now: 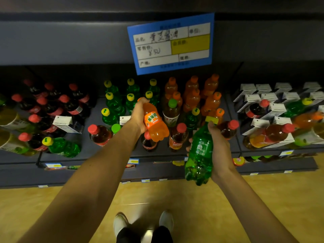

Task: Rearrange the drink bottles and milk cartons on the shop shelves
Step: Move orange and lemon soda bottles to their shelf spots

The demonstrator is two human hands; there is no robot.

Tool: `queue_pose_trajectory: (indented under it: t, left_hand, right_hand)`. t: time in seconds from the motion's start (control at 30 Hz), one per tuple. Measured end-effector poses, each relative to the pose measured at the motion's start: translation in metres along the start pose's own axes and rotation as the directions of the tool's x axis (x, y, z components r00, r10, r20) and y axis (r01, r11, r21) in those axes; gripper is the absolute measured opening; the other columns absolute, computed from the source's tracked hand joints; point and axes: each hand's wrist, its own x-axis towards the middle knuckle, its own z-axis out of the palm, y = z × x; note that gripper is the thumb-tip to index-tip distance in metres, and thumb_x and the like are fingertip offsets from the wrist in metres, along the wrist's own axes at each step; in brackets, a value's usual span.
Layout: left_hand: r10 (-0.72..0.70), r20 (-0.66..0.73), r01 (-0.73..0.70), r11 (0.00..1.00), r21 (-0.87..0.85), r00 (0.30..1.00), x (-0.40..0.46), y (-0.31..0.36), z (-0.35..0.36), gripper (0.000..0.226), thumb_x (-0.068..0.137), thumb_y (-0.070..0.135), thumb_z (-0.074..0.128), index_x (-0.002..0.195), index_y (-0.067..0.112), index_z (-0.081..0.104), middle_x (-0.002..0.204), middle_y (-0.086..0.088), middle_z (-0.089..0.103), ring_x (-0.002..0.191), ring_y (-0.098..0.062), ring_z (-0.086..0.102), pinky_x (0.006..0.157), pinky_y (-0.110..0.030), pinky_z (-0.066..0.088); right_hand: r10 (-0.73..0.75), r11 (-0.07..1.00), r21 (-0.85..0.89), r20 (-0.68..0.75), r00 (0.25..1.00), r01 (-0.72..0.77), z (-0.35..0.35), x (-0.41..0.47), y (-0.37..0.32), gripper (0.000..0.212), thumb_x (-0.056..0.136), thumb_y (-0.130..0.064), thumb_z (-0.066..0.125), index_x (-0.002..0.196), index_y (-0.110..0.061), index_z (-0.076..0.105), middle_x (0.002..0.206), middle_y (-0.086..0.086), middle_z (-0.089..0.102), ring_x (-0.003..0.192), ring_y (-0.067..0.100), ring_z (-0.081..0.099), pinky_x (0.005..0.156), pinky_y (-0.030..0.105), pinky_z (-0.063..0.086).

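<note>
A dark shop shelf (91, 155) runs across the middle of the frame, under a second shelf edge that fills the top, with a tan floor (175, 199) below. A blue price card (171, 43) hangs from the upper edge, right of centre, its handwriting too blurred to read. On the shelf, dark cola bottles (47, 106) with red caps crowd the left; green bottles (114, 100) with yellow caps stand left of centre; orange bottles (192, 95) stand right of centre; white milk cartons (263, 95) fill the right, with loose bottles lying across them. One carton (66, 124) lies among the colas at left.

The left hand (138, 114), at centre, grips an orange soda bottle (155, 124) round its neck and shoulder, fingers curled about it, holding it tilted above the front rows. Just beside it stands a tea bottle (171, 112) with a green cap, and red-capped bottles block the shelf front beneath.

The right hand (219, 148), lower right of centre, wraps its fingers round a green soda bottle (199, 151), held tilted with cap up in front of the shelf edge, base over the floor. A red-capped bottle (228, 128) sits just behind that hand.

White shoes (143, 223) show at bottom centre.
</note>
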Motion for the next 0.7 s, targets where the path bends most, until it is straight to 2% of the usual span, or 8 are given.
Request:
queue_pose_trajectory:
  t: [0.1, 0.2, 0.27, 0.37, 0.4, 0.53, 0.6, 0.7]
  left_hand:
    - [0.0, -0.007, -0.001, 0.999, -0.054, 1.0, 0.003, 0.003, 0.0, 0.037, 0.085, 0.04, 0.057, 0.104, 0.008, 0.053, 0.071, -0.008, 0.058, 0.062, -0.022, 0.059, 0.064, -0.034, 0.055]
    - [0.005, 0.0, -0.004, 0.996, -0.092, 1.0, 0.002, 0.004, -0.001, 0.034, 0.086, 0.039, 0.055, 0.097, 0.008, 0.052, 0.071, -0.008, 0.056, 0.06, -0.021, 0.058, 0.059, -0.03, 0.055]
    - [0.007, 0.012, -0.006, 0.995, -0.095, 1.0, -0.001, 0.006, -0.002, 0.032, 0.086, 0.039, 0.055, 0.096, 0.009, 0.052, 0.073, -0.008, 0.055, 0.061, -0.021, 0.057, 0.061, -0.031, 0.054]
    - [0.041, 0.04, -0.037, 0.995, -0.088, 0.998, -0.013, 0.012, -0.004, 0.034, 0.086, 0.04, 0.056, 0.101, 0.01, 0.052, 0.076, -0.008, 0.057, 0.066, -0.022, 0.06, 0.067, -0.035, 0.054]
    - [0.052, 0.052, -0.047, 0.995, -0.086, 0.997, -0.02, 0.015, -0.005, 0.034, 0.086, 0.04, 0.056, 0.103, 0.01, 0.052, 0.076, -0.008, 0.058, 0.066, -0.022, 0.061, 0.067, -0.035, 0.054]
    - [0.096, 0.135, -0.083, 0.992, -0.098, 0.986, -0.056, 0.024, -0.007, 0.024, 0.089, 0.036, 0.054, 0.098, 0.014, 0.053, 0.067, -0.005, 0.063, 0.059, -0.02, 0.065, 0.064, -0.033, 0.056]
    - [0.144, 0.176, -0.122, 0.984, -0.128, 0.974, -0.077, 0.031, -0.011, 0.021, 0.089, 0.032, 0.054, 0.099, 0.013, 0.055, 0.072, -0.005, 0.061, 0.064, -0.021, 0.065, 0.065, -0.033, 0.056]
    - [0.222, 0.226, -0.182, 0.966, -0.186, 0.948, -0.106, 0.039, -0.026, 0.02, 0.087, 0.028, 0.056, 0.097, 0.012, 0.061, 0.087, -0.007, 0.064, 0.089, -0.033, 0.06, 0.067, -0.034, 0.056]
  right_hand:
    - [-0.006, 1.0, 0.004, -0.021, 1.0, 0.006, -0.003, -0.001, 0.0, 0.085, 0.057, -0.072, 0.077, 0.114, -0.008, 0.069, 0.115, 0.02, 0.068, 0.109, 0.04, 0.064, 0.097, 0.055, 0.05]
    - [0.002, 1.0, 0.031, -0.02, 1.0, -0.001, -0.006, 0.0, 0.0, 0.073, 0.066, -0.064, 0.073, 0.113, -0.008, 0.069, 0.112, 0.022, 0.069, 0.104, 0.041, 0.066, 0.09, 0.052, 0.054]
    - [-0.007, 1.0, 0.024, -0.025, 1.0, 0.008, -0.005, -0.001, 0.0, 0.087, 0.059, -0.071, 0.077, 0.114, -0.004, 0.067, 0.113, 0.024, 0.067, 0.106, 0.041, 0.064, 0.095, 0.056, 0.052]
    - [-0.028, 0.999, 0.017, -0.018, 0.999, 0.028, -0.001, 0.0, 0.002, 0.092, 0.051, -0.08, 0.077, 0.118, -0.018, 0.07, 0.129, 0.012, 0.064, 0.125, 0.034, 0.056, 0.109, 0.059, 0.039]
    - [-0.031, 0.999, 0.023, -0.014, 0.999, 0.031, -0.001, 0.0, 0.003, 0.092, 0.05, -0.08, 0.077, 0.119, -0.019, 0.07, 0.13, 0.013, 0.064, 0.125, 0.036, 0.056, 0.11, 0.059, 0.039]
    - [-0.02, 0.999, 0.035, 0.012, 1.0, 0.02, 0.003, -0.004, -0.001, 0.106, 0.045, -0.076, 0.081, 0.122, -0.005, 0.063, 0.119, 0.025, 0.065, 0.111, 0.043, 0.062, 0.102, 0.062, 0.045]
    - [-0.026, 0.999, 0.029, 0.031, 0.999, 0.025, 0.006, -0.007, -0.003, 0.099, 0.048, -0.076, 0.08, 0.12, -0.009, 0.065, 0.119, 0.024, 0.065, 0.112, 0.043, 0.062, 0.103, 0.064, 0.043]
    - [-0.052, 0.999, -0.014, 0.031, 0.998, 0.053, 0.01, -0.008, -0.008, 0.083, 0.055, -0.08, 0.076, 0.117, -0.026, 0.07, 0.124, 0.011, 0.067, 0.122, 0.036, 0.058, 0.107, 0.063, 0.039]
